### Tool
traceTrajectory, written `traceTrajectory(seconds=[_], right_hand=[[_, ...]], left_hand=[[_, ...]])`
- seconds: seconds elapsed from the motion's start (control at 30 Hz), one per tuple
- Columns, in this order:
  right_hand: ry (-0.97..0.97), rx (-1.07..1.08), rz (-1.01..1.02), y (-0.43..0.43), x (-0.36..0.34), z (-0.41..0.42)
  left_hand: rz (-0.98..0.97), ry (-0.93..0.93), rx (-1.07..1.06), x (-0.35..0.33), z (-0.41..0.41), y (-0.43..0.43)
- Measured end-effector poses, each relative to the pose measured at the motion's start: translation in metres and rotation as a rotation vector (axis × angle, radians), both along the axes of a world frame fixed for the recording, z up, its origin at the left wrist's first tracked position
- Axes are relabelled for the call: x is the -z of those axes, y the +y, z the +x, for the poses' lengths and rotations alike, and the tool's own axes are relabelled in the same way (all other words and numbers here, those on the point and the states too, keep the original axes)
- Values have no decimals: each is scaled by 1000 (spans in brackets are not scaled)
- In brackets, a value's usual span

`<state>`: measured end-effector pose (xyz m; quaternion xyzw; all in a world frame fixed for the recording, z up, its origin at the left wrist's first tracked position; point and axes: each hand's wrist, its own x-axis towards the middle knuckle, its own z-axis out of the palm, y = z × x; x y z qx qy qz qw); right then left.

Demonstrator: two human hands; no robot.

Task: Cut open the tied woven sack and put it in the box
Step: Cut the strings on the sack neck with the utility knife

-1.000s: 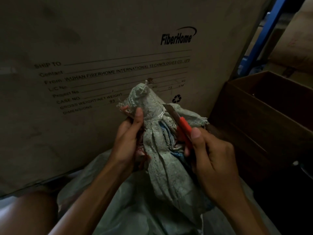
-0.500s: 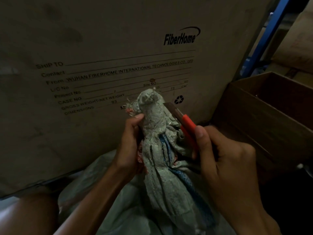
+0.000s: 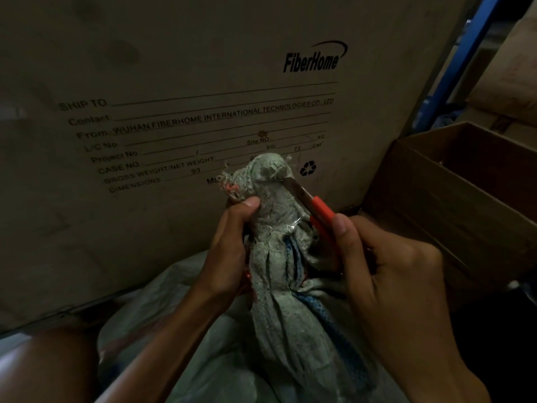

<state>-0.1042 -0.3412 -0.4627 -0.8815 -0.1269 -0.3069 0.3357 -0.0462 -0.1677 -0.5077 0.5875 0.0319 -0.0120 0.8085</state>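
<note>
- Since the earlier frames the knife (image 3: 315, 205) has climbed: its blade tip, which lay lower against the bunched neck, now touches the knot at the very top of the sack (image 3: 274, 228), and the right hand (image 3: 386, 274) has slid up with it.
- Left hand (image 3: 229, 245) is closed round the gathered neck of the sack, thumb pressed across the front just under the knot, holding it upright in front of the printed carton (image 3: 174, 112).
- Right hand is clenched on the orange handle, thumb along its back, blade pointing up and left.
- A clear plastic tie (image 3: 293, 225) seems to cinch the neck just below the left thumb; the blade sits above it.
- To do this well, I judge: bring the edge down to the tie rather than the knot, slip the tip under it, and cut away from the left thumb, towards the carton.
- Keep the neck taut with the left hand so the tie stands proud; a slack bunch lets the blade skid.
- Short, light strokes; woven strands fray and snag.
- Open box (image 3: 453, 199) waits at the right, empty as far as visible; the sack is not yet in it.
</note>
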Motion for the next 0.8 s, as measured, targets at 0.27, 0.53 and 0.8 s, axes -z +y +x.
traceTrajectory(seconds=[0.27, 0.53, 0.8], right_hand=[[49, 2, -15, 6, -2, -3], [150, -3, -44, 8, 6, -3], [235, 0, -83, 4, 11, -3]], left_hand=[[-53, -70, -94, -1, 6, -5], [-105, -47, -165, -10, 7, 5], [-126, -14, -175, -14, 12, 13]])
